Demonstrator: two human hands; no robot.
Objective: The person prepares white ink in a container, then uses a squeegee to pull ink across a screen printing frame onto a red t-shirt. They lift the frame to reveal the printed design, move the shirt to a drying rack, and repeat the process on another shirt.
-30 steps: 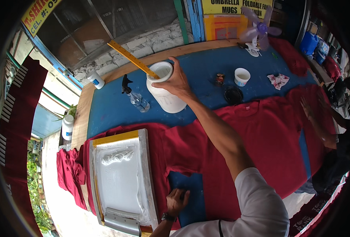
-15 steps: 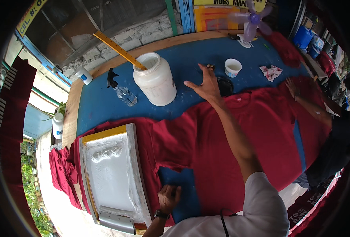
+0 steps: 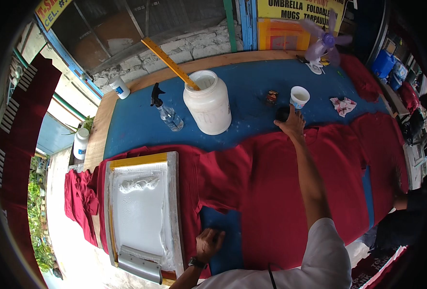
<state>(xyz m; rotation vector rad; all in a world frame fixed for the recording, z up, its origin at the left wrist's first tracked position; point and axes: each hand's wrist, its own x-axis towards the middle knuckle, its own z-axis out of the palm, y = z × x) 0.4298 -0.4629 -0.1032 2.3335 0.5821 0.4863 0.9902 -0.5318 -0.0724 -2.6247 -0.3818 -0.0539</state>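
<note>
**Right hand reaching onto a dark round object beside the paper cup**

The right hand (image 3: pixel 292 124) is stretching across the red T-shirts (image 3: pixel 271 178) and resting its curled fingers on a small dark round object (image 3: pixel 282 113), which is sitting on the blue table (image 3: pixel 136 127) just beside a white paper cup (image 3: pixel 299 97); whether the fingers are actually gripping it cannot be told. The left hand (image 3: pixel 208 243) is lying flat, fingers spread, on a bare blue patch near the printing screen frame (image 3: pixel 143 212), holding nothing. A large white plastic jar (image 3: pixel 207 103) with a yellow stick (image 3: pixel 167 59) in it is standing next to a spray bottle (image 3: pixel 166 111).
</note>
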